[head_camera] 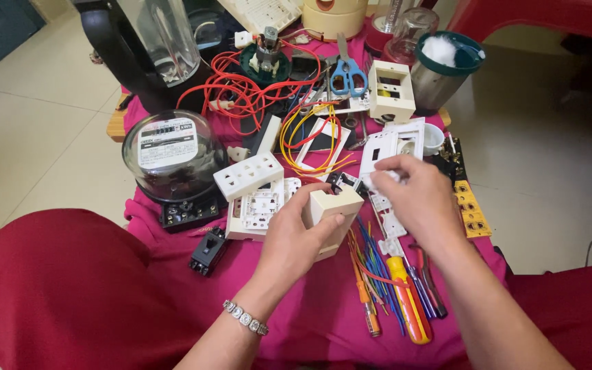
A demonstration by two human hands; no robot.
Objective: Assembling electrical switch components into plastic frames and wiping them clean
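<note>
A: The cream plastic box (330, 218) is gripped in the left hand (296, 236), lifted just above the surface (296, 322), thumb laid along its smooth side, apparently so that its open end is turned toward the other hand.

B: And the right hand (412, 199)?

A: It is pinched shut on a small white part (384, 177), held just beside the box's upper edge; what the part is cannot be told.

B: What is laid around them?

A: White socket plates (251, 192) are set just left of the box, hard and glossy. Screwdrivers (405, 301) and thin coloured wires (371, 264) are spread below the right hand, within reach. Further out, a glass-domed meter (173, 154) is stood at the left, with red wire coils (241, 89) and blue-handled scissors (348, 72) beyond, all on magenta cloth.
</note>
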